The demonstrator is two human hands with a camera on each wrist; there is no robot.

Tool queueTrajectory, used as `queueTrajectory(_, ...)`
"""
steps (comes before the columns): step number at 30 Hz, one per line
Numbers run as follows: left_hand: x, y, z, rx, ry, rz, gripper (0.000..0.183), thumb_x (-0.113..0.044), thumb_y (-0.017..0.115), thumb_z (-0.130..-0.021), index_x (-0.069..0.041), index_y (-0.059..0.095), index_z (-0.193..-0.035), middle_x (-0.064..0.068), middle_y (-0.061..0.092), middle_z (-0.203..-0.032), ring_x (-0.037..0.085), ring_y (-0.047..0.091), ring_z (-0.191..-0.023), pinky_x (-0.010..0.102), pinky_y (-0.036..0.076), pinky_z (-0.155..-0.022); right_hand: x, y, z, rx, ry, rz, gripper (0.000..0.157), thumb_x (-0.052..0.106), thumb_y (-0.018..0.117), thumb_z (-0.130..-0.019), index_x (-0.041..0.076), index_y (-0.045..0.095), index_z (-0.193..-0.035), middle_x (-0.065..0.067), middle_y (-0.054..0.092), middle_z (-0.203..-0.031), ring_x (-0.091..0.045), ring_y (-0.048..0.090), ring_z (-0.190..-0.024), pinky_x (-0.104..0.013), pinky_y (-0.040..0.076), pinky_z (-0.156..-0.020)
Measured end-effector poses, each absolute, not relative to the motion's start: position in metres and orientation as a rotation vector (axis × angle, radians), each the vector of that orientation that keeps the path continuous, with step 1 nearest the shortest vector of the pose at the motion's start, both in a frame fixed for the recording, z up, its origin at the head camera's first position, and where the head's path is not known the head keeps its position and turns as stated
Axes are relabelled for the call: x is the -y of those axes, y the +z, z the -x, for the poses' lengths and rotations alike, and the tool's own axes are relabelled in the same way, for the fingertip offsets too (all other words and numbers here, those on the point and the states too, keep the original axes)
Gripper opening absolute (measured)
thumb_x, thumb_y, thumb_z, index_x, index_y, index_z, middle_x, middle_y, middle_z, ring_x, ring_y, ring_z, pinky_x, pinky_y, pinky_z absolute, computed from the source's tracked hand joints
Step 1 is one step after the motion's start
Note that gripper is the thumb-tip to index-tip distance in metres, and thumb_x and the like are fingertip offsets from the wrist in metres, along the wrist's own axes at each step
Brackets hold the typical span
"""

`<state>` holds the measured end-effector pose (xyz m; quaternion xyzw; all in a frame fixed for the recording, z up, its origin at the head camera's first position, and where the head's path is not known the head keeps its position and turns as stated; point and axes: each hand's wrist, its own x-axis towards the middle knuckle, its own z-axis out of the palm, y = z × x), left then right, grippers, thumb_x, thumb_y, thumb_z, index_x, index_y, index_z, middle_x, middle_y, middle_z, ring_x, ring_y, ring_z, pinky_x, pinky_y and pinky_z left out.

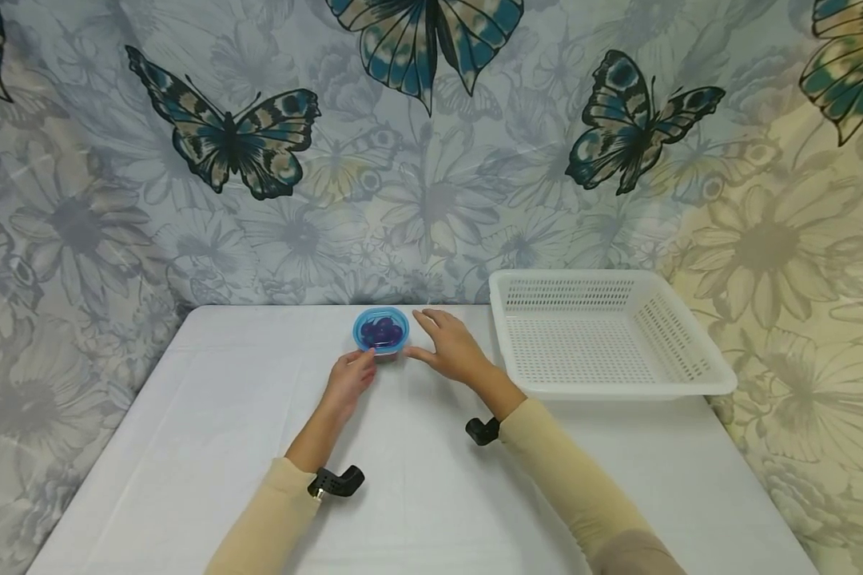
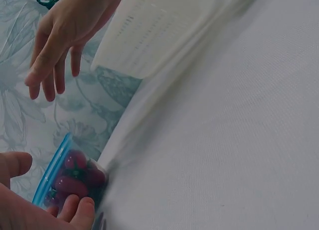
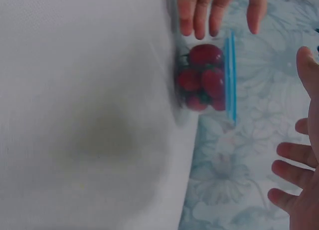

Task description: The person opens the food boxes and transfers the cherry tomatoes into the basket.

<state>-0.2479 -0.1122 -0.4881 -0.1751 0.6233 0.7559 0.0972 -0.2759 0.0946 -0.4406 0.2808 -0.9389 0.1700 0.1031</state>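
Observation:
A small clear tub with a blue-rimmed lid [image 1: 357, 329] stands upright at the table's far edge. Through its side, red cherry tomatoes [image 3: 213, 81] with green stems show in both wrist views. My left hand [image 1: 351, 378] is at the tub's near left side. In the left wrist view its fingertips [image 2: 83, 210] are right at the tub wall, while the thumb [image 2: 19, 163] stands apart from the lid. My right hand [image 1: 451, 347] is just right of the tub, fingers spread and thumb apart, holding nothing.
A white perforated plastic basket [image 1: 611, 390] sits at the back right, close beyond my right wrist. White cloth covers the table [image 1: 208, 399]. Behind its far edge hangs a butterfly-and-flower patterned backdrop [image 1: 431, 200].

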Motion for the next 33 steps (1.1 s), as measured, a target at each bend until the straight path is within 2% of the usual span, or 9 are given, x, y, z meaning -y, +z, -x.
queueTrajectory(11,0.105,-0.491,0.25,-1.869,2.242,0.573,0.057,-0.018,0.056,-0.098,0.006,0.03,-0.143,0.021,0.047,-0.136,0.03,0.052,-0.124,0.039,0.044,-0.107,-0.073,-0.457,0.283,2.747,0.392,-0.956,0.06,0.046,0.062,-0.092,0.009,0.053,-0.138,-0.013,0.057,-0.136,-0.029,0.053,-0.127,-0.045,0.044,-0.108)
queueTrajectory(16,0.103,-0.49,0.251,-1.903,2.241,0.595,0.051,-0.018,0.057,-0.098,0.006,0.035,-0.138,0.015,0.053,-0.122,0.019,0.057,-0.104,0.028,0.048,-0.091,-0.068,-0.462,0.286,2.745,0.365,-0.987,0.05,0.039,0.063,-0.093,0.01,0.059,-0.133,-0.011,0.059,-0.132,-0.028,0.054,-0.125,-0.044,0.046,-0.106)
queueTrajectory(19,0.102,-0.489,0.25,-1.918,2.246,0.609,0.047,-0.017,0.058,-0.097,0.006,0.038,-0.134,0.012,0.055,-0.113,0.015,0.058,-0.093,0.025,0.049,-0.083,-0.066,-0.466,0.287,2.717,0.274,-1.009,0.043,0.036,0.063,-0.094,0.01,0.062,-0.129,-0.01,0.061,-0.129,-0.027,0.056,-0.122,-0.042,0.048,-0.103)
queueTrajectory(27,0.101,-0.489,0.252,-1.914,2.277,0.646,0.037,-0.015,0.061,-0.095,0.002,0.043,-0.124,0.007,0.063,-0.098,0.007,0.059,-0.078,0.023,0.048,-0.079,-0.063,-0.472,0.288,2.683,0.263,-0.999,0.032,0.028,0.066,-0.094,0.011,0.068,-0.12,-0.009,0.063,-0.124,-0.026,0.057,-0.117,-0.04,0.051,-0.098)
queueTrajectory(33,0.1,-0.49,0.253,-1.808,2.435,0.64,0.031,-0.004,0.06,-0.093,0.003,0.042,-0.118,0.004,0.067,-0.087,0.005,0.065,-0.072,0.017,0.055,-0.073,-0.063,-0.476,0.29,2.566,0.141,-1.048,0.019,0.023,0.066,-0.093,0.019,0.074,-0.111,-0.006,0.067,-0.113,-0.023,0.061,-0.106,-0.037,0.055,-0.088)
